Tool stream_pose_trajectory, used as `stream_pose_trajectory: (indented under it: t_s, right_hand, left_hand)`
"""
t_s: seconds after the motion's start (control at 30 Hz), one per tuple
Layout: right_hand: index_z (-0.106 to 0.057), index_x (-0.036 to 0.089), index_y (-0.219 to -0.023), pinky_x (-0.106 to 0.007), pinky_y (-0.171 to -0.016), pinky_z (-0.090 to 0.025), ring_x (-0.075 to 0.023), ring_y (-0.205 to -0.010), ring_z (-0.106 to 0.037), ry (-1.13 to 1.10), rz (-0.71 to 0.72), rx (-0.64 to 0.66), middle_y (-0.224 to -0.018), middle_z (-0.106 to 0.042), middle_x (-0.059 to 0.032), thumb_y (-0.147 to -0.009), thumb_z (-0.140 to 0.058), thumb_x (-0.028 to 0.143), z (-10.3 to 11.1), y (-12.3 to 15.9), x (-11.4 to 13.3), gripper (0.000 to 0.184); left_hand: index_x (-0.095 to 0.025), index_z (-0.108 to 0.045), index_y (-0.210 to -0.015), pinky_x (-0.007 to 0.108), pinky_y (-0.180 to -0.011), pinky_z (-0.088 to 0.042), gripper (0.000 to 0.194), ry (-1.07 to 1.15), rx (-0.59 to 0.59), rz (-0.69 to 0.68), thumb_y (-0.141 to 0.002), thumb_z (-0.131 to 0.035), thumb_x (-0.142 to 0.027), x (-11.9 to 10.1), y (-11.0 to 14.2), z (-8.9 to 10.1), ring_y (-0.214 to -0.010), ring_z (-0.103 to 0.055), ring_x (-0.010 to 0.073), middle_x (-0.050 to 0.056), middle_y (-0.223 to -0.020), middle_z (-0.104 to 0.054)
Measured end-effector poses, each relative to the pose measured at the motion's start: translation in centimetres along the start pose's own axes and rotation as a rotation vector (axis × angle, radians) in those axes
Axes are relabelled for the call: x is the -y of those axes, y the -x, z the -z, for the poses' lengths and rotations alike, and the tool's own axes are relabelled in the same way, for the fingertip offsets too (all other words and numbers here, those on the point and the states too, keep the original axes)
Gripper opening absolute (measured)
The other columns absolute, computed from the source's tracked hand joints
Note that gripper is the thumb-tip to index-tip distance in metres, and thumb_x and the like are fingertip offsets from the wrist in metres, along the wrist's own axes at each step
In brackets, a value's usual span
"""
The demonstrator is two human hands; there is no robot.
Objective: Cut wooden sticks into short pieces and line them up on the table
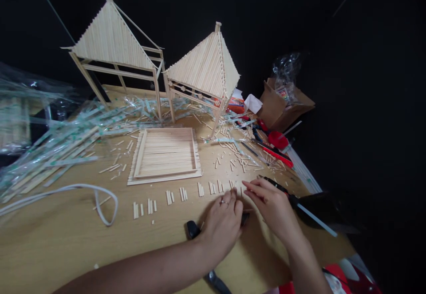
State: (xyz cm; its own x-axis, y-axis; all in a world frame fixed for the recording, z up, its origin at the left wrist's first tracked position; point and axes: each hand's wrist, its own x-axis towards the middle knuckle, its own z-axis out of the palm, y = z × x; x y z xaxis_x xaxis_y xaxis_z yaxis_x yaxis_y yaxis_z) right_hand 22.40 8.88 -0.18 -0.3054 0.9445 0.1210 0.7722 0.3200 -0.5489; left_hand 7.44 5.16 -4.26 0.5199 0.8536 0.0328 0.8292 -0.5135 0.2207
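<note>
Many short sticks (136, 210) dot the wooden table (83, 240), blackness (372, 107) behind; left fingers (227, 197) bent, right fingers (255, 188) nearly together, holds unclear.

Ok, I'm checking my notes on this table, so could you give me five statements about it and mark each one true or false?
1. The left hand wears a ring. True.
2. The white cord lies to the right of the left hand. False: the white cord lies to its left.
3. The left model's roof has an uncovered side. True.
4. The short sticks just nearer than the rimmed panel form one heap. False: the short sticks lie in small groups along a row.
5. The right hand is near that row's right end. True.
</note>
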Motion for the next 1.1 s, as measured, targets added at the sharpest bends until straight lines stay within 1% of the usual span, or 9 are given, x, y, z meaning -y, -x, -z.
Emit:
stream_pose_trajectory:
  t_s: [0.2,0.3,0.53,0.67,0.83,0.9,0.97,1.03,1.1]
  right_hand:
    - [-0.068,0.026,-0.104,-0.025,-0.074,-0.050,-0.0169,-0.083,-0.064,-0.011,0.010,-0.097,-0.096,-0.068,-0.0040,-0.089,-0.051,0.028,1.4,2.3,1.4,0.024]
    - [-0.066,0.026,-0.108,-0.025,-0.076,-0.051,-0.0164,-0.084,-0.064,-0.025,0.019,-0.119,-0.097,-0.068,-0.0038,-0.088,-0.052,0.029,1.5,3.1,1.4,0.024]
    - [-0.065,0.024,-0.107,-0.024,-0.073,-0.049,-0.0158,-0.079,-0.063,-0.010,0.002,-0.140,-0.092,-0.067,-0.0037,-0.087,-0.055,0.029,1.1,3.8,1.1,0.023]
    - [-0.065,0.024,-0.104,-0.023,-0.065,-0.048,-0.0143,-0.070,-0.060,-0.015,0.012,-0.151,-0.084,-0.065,-0.0030,-0.086,-0.056,0.030,1.1,4.3,1.1,0.021]
    - [-0.062,0.026,-0.111,-0.023,-0.064,-0.047,-0.0146,-0.073,-0.058,0.003,0.005,-0.208,-0.091,-0.061,-0.0046,-0.086,-0.055,0.029,1.1,5.2,2.2,0.026]
    - [-0.059,0.026,-0.116,-0.023,-0.065,-0.048,-0.0143,-0.071,-0.057,0.003,0.026,-0.226,-0.090,-0.059,-0.0051,-0.087,-0.053,0.028,0.8,5.5,3.0,0.030]
    - [-0.056,0.025,-0.120,-0.022,-0.061,-0.047,-0.0131,-0.062,-0.055,-0.007,0.062,-0.179,-0.079,-0.058,-0.0034,-0.088,-0.051,0.029,0.1,5.6,4.0,0.032]
    - [-0.053,0.024,-0.122,-0.022,-0.057,-0.047,-0.0127,-0.057,-0.054,-0.007,0.081,-0.046,-0.071,-0.059,-0.0015,-0.089,-0.049,0.030,-1.2,5.3,5.4,0.034]
    - [-0.052,0.024,-0.123,-0.022,-0.060,-0.047,-0.0135,-0.064,-0.059,0.015,0.099,0.121,-0.077,-0.064,-0.0026,-0.090,-0.046,0.028,-2.8,4.6,7.3,0.033]
  left_hand:
    - [-0.005,-0.055,-0.113,0.037,-0.087,-0.045,0.033,-0.026,0.018,-0.018,-0.082,-0.047,-0.015,0.0,-0.2,0.1,-0.116,-0.049,0.0284,0.021,-0.138,-0.042]
    - [-0.006,-0.057,-0.110,0.036,-0.087,-0.045,0.030,-0.035,0.007,-0.012,-0.083,-0.044,-0.011,-0.1,-0.2,0.3,-0.116,-0.051,0.0273,0.020,-0.137,-0.043]
    - [-0.005,-0.057,-0.109,0.036,-0.087,-0.044,0.030,-0.062,-0.042,-0.021,-0.083,-0.043,-0.010,-0.2,0.1,-0.2,-0.116,-0.050,0.0278,0.021,-0.136,-0.044]
    - [-0.006,-0.056,-0.110,0.037,-0.088,-0.044,0.029,-0.054,-0.055,-0.020,-0.084,-0.043,-0.012,-0.4,0.1,-0.4,-0.118,-0.049,0.0283,0.021,-0.137,-0.043]
    - [-0.006,-0.052,-0.114,0.036,-0.085,-0.047,0.032,-0.048,-0.089,-0.097,-0.086,-0.047,-0.020,-1.0,2.2,2.2,-0.114,-0.051,0.0276,0.020,-0.137,-0.044]
    - [-0.008,-0.051,-0.113,0.037,-0.087,-0.047,0.036,0.002,-0.121,-0.147,-0.088,-0.047,-0.034,0.0,4.2,3.5,-0.110,-0.053,0.0268,0.017,-0.130,-0.051]
    - [-0.012,-0.052,-0.109,0.037,-0.094,-0.044,0.028,0.027,-0.194,-0.174,-0.091,-0.042,-0.032,2.4,6.8,4.3,-0.108,-0.055,0.0229,0.011,-0.124,-0.057]
    - [-0.014,-0.051,-0.108,0.035,-0.099,-0.040,0.021,0.045,-0.295,-0.149,-0.092,-0.041,-0.022,5.7,9.8,4.5,-0.115,-0.051,0.0201,0.009,-0.126,-0.056]
    - [-0.016,-0.049,-0.108,0.036,-0.101,-0.040,0.020,0.054,-0.386,-0.045,-0.090,-0.044,-0.021,9.4,12.7,4.3,-0.123,-0.045,0.0212,0.011,-0.132,-0.050]
